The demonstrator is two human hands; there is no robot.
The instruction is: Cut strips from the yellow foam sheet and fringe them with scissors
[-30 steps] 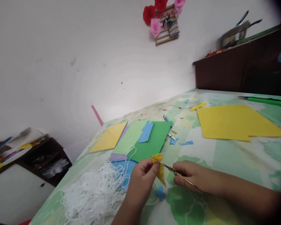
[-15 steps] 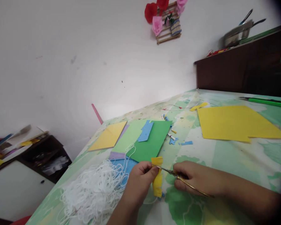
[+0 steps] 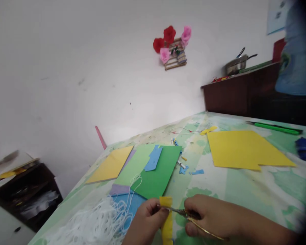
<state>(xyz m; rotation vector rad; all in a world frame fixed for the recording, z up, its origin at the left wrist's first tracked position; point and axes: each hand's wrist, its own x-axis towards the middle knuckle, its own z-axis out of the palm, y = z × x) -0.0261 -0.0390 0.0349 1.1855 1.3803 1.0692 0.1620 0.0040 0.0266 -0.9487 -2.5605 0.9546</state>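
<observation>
Near the bottom centre, my left hand (image 3: 148,221) pinches a narrow yellow strip (image 3: 167,227) that stands upright in view. My right hand (image 3: 206,216) is wrapped round the gold handles of small scissors (image 3: 184,213). The scissor blades point left and reach across the strip at my left fingertips; whether they cut into it is too small to tell. Beside my left hand lies a tangled heap of white string (image 3: 91,221), partly over a blue sheet (image 3: 134,204). Just beyond my hands is a dark green sheet (image 3: 165,170) with a blue piece (image 3: 153,158) on it.
A large yellow sheet (image 3: 244,149) lies on the right, a green cutter (image 3: 276,128) behind it. Blue scraps (image 3: 197,172) sit mid-table. An orange-yellow sheet (image 3: 112,163) is at the left. A person in a blue top (image 3: 297,58) is at the upper right.
The view has tilted up, so the table and my hands appear lower. A person's blue top and a dark blue object have come into view at the right. Both hands keep their holds.
</observation>
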